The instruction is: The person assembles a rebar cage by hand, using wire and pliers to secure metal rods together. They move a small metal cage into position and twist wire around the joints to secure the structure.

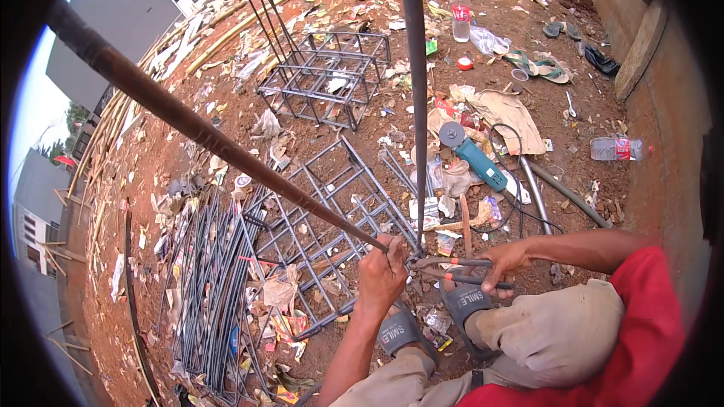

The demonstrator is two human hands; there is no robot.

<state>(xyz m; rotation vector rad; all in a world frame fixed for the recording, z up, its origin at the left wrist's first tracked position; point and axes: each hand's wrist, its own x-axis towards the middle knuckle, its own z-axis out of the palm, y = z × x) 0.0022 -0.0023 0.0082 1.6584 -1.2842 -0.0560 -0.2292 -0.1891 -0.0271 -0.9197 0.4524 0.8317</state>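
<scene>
I note L hand (382, 275) clasping rusty bar (226, 152) nr low end, prob. stiff + heavy, best held there; R hand (507, 262) grips pincers (469, 261), likely rigid, best taken by handles.

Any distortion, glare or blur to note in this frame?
Head view: fisheye, corners black, grey building at upper left tilted; head view: daylight, sky at left nearly white; head view: pliers in the right hand reasonably crisp.

Clear bottle (461, 24), red label, upright — second bottle (605, 149), on its side near the wall (671, 143); flip-flops (556, 70), green straps — white spoon (572, 112), near them.
</scene>
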